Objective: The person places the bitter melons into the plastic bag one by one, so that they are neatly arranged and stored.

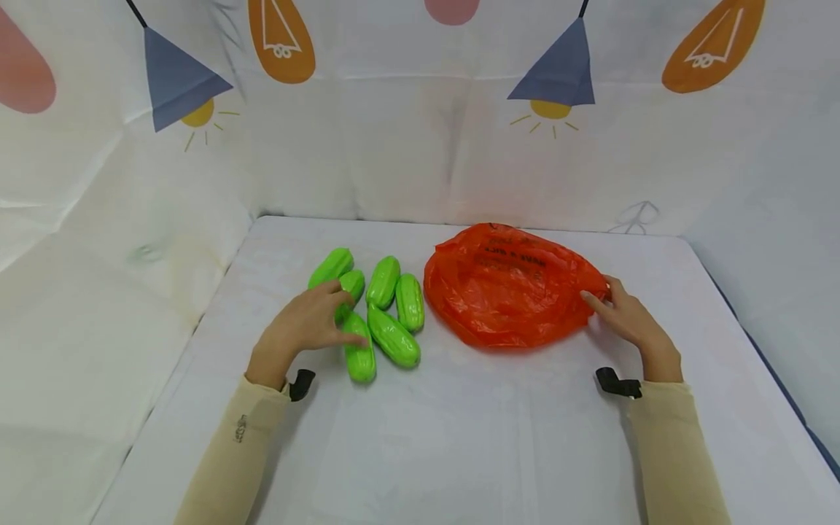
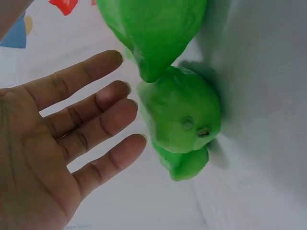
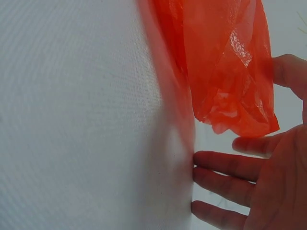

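Several stubby, glossy green cucumber-like vegetables (image 1: 394,339) lie grouped left of centre on the white table. My left hand (image 1: 305,321) reaches over the group's left side, fingers spread and holding nothing. In the left wrist view its fairly straight fingers stand beside the green vegetables (image 2: 182,112); whether the fingertips touch them I cannot tell. To the right lies a crumpled red plastic bag (image 1: 512,292) with dark print. My right hand (image 1: 626,317) is at the bag's right end. In the right wrist view the thumb touches the bag (image 3: 225,62) and the other fingers extend loosely below its edge.
The white table (image 1: 433,445) meets a white cloth backdrop (image 1: 394,153) printed with lamps and orange shapes. More white cloth hangs at the left. Both wrists carry small black mounts, the right one (image 1: 617,383) close to the table.
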The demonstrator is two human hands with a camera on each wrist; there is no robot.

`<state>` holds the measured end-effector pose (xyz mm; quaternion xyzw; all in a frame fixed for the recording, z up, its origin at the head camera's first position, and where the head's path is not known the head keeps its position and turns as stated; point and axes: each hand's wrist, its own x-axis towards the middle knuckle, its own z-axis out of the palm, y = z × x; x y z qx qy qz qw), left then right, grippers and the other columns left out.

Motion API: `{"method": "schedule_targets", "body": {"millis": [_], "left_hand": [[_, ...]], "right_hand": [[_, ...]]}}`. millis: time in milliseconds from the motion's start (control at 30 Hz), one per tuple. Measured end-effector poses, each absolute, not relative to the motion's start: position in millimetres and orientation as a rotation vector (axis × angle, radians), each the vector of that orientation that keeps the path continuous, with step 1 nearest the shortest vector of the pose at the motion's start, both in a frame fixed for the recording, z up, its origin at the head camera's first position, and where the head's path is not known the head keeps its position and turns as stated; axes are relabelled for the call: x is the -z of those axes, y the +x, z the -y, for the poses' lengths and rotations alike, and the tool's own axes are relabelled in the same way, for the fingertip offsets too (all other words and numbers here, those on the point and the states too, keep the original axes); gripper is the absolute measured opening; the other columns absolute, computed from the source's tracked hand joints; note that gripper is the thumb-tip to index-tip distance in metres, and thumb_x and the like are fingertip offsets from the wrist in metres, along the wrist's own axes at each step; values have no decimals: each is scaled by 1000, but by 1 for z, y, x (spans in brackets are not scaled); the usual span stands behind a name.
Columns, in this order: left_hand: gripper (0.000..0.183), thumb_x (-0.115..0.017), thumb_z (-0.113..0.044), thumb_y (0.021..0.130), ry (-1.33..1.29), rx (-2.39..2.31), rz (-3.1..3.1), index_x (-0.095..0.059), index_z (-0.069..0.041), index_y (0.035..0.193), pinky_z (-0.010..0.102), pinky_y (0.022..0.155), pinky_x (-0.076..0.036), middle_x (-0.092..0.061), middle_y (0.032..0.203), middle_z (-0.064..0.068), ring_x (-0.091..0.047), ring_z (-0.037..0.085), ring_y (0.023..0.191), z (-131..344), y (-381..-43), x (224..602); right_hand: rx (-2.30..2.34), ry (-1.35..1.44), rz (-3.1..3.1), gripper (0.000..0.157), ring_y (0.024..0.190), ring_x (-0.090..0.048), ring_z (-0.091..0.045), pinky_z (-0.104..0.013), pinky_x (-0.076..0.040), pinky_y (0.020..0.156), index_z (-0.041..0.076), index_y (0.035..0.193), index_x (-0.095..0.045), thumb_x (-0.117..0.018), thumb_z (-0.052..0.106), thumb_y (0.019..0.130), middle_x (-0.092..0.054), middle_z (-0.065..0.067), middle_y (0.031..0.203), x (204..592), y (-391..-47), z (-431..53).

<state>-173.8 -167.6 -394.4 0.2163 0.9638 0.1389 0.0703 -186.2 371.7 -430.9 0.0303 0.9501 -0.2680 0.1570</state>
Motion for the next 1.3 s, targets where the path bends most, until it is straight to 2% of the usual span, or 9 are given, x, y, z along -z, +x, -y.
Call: {"method": "schedule_targets", "body": {"millis": [133, 333, 533, 767, 867, 1033, 1233, 1300], "left_hand": [[81, -81, -67, 62, 591, -434, -2824, -66, -9, 116, 44, 86, -52, -61, 114, 6, -60, 23, 97, 167, -172, 393], [89, -83, -61, 64, 595, -488, -2692, -56, -6, 128, 49, 96, -48, -60, 127, 13, -57, 32, 113, 164, -171, 397], [91, -82, -60, 67, 654, -488, -2675, -55, -6, 135, 54, 103, -44, -53, 136, 16, -53, 36, 123, 161, -171, 400], [110, -88, -56, 61, 675, -476, -2595, -43, -6, 148, 48, 99, -47, -49, 130, 13, -51, 26, 112, 160, -170, 401], [117, -90, -52, 60, 660, -482, -2538, -34, -6, 152, 48, 100, -47, -44, 136, 14, -49, 26, 117, 161, -170, 400], [123, -90, -48, 62, 603, -468, -2466, -21, -9, 157, 56, 107, -40, -31, 153, 20, -37, 37, 138, 163, -170, 398], [125, -90, -45, 64, 623, -493, -2423, -16, -7, 157, 61, 110, -34, -20, 159, 21, -26, 42, 145, 165, -169, 397], [122, -89, -39, 67, 637, -494, -2413, -14, -7, 158, 62, 110, -34, -13, 162, 19, -23, 45, 145, 165, -168, 395]], "right_hand": [[767, 72, -2733, 93, 128, -36, -52, -72, -33, 102, -4, 154, -5, -34, 64, 97, -32, -37, 145, 432, -187, -372], [764, 78, -2734, 93, 128, -36, -51, -72, -33, 103, -3, 154, -6, -34, 65, 97, -33, -37, 145, 433, -186, -372], [756, 89, -2720, 94, 129, -35, -52, -72, -33, 103, -4, 154, -4, -34, 65, 97, -32, -37, 145, 432, -187, -371], [750, 88, -2723, 93, 127, -37, -52, -72, -34, 102, -5, 153, -4, -34, 63, 98, -33, -37, 143, 428, -188, -370], [751, 89, -2727, 92, 126, -37, -51, -71, -35, 102, -5, 153, -5, -34, 62, 98, -34, -37, 142, 427, -188, -370], [747, 100, -2727, 91, 126, -38, -50, -70, -36, 102, -4, 153, -7, -35, 63, 98, -34, -37, 142, 428, -189, -370], [743, 111, -2723, 92, 125, -38, -50, -70, -37, 101, -4, 153, -7, -34, 63, 98, -35, -36, 142, 428, -190, -372], [745, 110, -2719, 91, 124, -39, -50, -70, -37, 101, -4, 153, -7, -34, 63, 98, -35, -36, 142, 428, -190, -373]]}}
